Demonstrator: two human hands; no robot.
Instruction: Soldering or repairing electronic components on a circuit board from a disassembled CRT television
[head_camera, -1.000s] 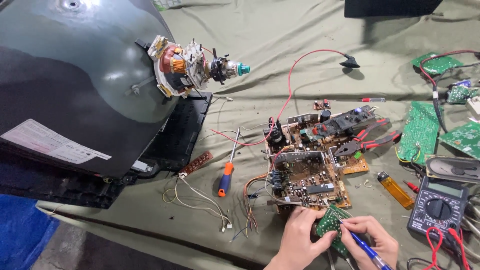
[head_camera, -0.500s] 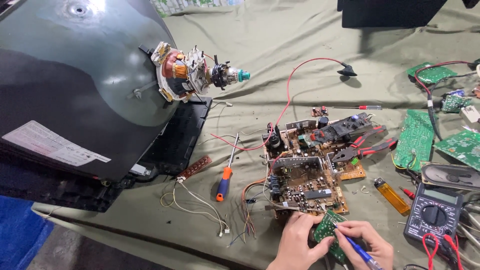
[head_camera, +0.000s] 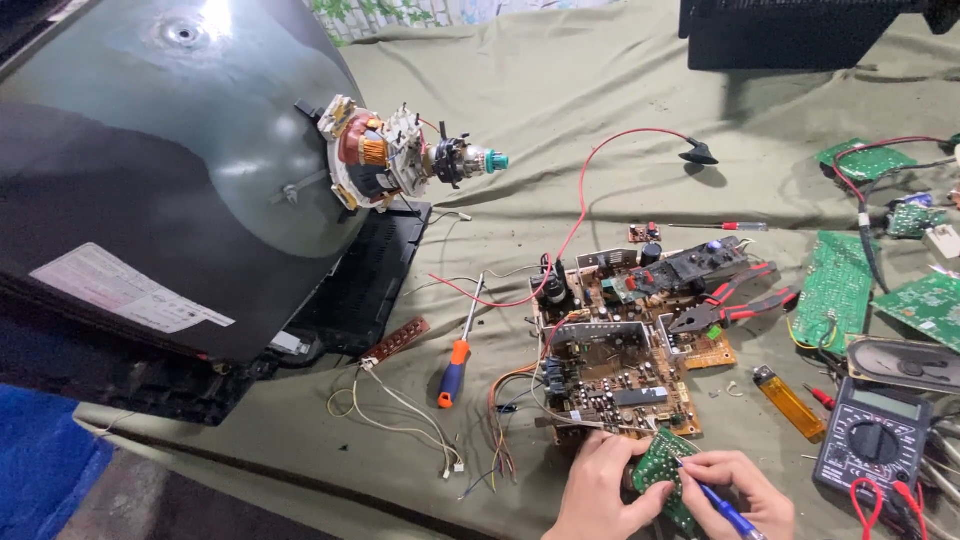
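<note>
green circuit board (head_camera: 660, 472), blue pen (head_camera: 728, 510)

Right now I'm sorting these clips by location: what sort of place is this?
Probably an electronics repair bench. A bare picture tube lies on the cloth-covered table beside an opened circuit board, with a multimeter close by.

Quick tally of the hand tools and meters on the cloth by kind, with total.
Screwdrivers: 2, one orange-and-blue handled, one thin red-tipped
Pliers: 1, red-handled
Multimeter: 1
Lighter: 1, yellow
Blue pen-like tool: 1, in the right hand
Total: 6
</note>
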